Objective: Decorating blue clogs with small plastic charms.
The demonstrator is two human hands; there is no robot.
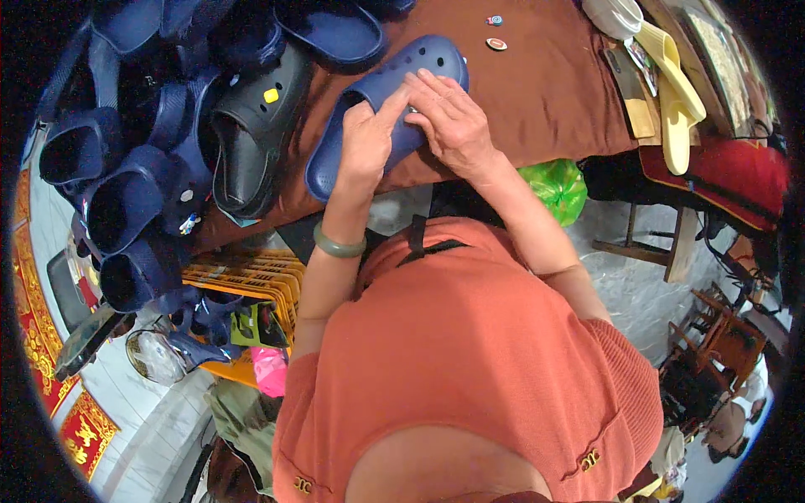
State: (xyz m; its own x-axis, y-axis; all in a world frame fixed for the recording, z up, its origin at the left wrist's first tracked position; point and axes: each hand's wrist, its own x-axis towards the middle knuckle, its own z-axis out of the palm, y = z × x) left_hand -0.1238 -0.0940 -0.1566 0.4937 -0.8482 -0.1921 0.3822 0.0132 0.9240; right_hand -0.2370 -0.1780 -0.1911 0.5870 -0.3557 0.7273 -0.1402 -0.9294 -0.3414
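A blue clog (436,55) with holes in its toe lies slanted on the brown cloth in front of me. My left hand (367,138) is closed on the clog's upper near its opening, and some of its fingers are hidden. From the right, my right hand (453,121) holds the clog's side, its fingers bent together over the upper and touching the left hand's fingertips. A tiny pale thing shows between the hands, too covered to name. Beyond the toe, two small shoe charms (496,44) rest on the cloth.
A black clog (243,142) with a yellow charm lies left of my hands, beside several piled blue clogs (126,201). Below them stands an orange plastic crate (251,272). At right are a yellow slipper (675,101), a phone (625,80) and a green plastic bag (558,191).
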